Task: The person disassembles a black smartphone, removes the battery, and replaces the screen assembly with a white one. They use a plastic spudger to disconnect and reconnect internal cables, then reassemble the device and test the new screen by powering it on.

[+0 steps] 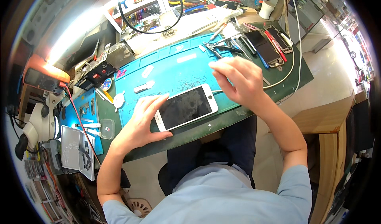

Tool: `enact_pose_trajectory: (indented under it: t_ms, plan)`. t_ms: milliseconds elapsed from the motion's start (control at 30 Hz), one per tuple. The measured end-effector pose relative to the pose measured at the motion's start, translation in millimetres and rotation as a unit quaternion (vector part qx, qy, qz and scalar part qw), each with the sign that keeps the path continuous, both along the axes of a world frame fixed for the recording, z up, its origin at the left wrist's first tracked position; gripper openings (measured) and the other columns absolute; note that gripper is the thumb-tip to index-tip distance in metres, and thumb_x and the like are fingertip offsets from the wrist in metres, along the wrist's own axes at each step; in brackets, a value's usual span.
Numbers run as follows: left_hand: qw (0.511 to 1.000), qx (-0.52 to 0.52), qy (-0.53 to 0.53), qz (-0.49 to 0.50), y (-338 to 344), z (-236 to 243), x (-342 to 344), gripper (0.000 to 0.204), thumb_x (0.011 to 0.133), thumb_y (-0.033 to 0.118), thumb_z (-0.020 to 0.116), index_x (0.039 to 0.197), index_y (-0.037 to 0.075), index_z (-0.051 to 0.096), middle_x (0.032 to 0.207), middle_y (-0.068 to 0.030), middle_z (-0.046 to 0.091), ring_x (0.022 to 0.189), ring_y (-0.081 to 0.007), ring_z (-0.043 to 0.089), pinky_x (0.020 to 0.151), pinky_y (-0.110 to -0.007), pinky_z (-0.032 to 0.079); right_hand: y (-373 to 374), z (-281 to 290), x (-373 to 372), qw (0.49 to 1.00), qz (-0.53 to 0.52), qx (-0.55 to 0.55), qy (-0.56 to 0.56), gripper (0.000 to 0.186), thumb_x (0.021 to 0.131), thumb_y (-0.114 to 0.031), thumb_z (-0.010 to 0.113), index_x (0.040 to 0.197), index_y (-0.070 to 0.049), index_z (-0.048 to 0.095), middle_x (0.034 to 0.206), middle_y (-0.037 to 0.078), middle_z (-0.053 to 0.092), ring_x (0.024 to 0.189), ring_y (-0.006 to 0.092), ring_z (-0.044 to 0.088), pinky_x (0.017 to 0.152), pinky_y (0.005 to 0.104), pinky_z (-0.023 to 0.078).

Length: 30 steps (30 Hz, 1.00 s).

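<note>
A white-framed smartphone (187, 108) with a dark, smudged screen lies tilted near the front edge of the blue work mat (166, 71). My left hand (139, 119) grips its left end, fingers on the far edge and thumb at the near edge. Just beyond the phone's right end, where the home button is, my right hand (240, 81) is raised with curled fingers. Whatever those fingers may hold is hidden. A white cable (278, 82) runs from the right behind this hand toward the phone; where it ends I cannot tell.
Cutting pliers (222, 47), tweezers, pens and opened phone parts (264, 45) lie at the back right. An orange multimeter (44, 75) stands at the far left, near a microscope (35, 124) and an open case (75, 148). A wooden cabinet (323, 117) is at right.
</note>
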State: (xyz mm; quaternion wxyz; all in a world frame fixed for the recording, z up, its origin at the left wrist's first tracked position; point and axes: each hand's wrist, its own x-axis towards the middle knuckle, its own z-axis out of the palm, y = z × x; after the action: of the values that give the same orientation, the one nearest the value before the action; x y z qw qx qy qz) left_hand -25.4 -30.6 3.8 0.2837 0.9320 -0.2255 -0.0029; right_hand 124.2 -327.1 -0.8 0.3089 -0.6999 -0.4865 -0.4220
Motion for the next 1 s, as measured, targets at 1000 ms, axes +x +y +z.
enact_pose_trajectory:
  t_ms: [1000]
  plan:
    - [0.997, -0.055, 0.043, -0.021, 14, -1, 15, 0.118, 0.065, 0.013, 0.098, 0.163, 0.001, 0.032, 0.151, -0.0151, 0.057, 0.133, -0.0349, 0.049, 0.118, -0.045, 0.035, 73, 1, 36, 0.983, 0.046, 0.017, 0.176, 0.019, 0.09, -0.007, 0.075, 0.109, -0.01, 0.077, 0.091, 0.008, 0.076, 0.075, 0.0262, 0.073, 0.066, 0.0359, 0.059]
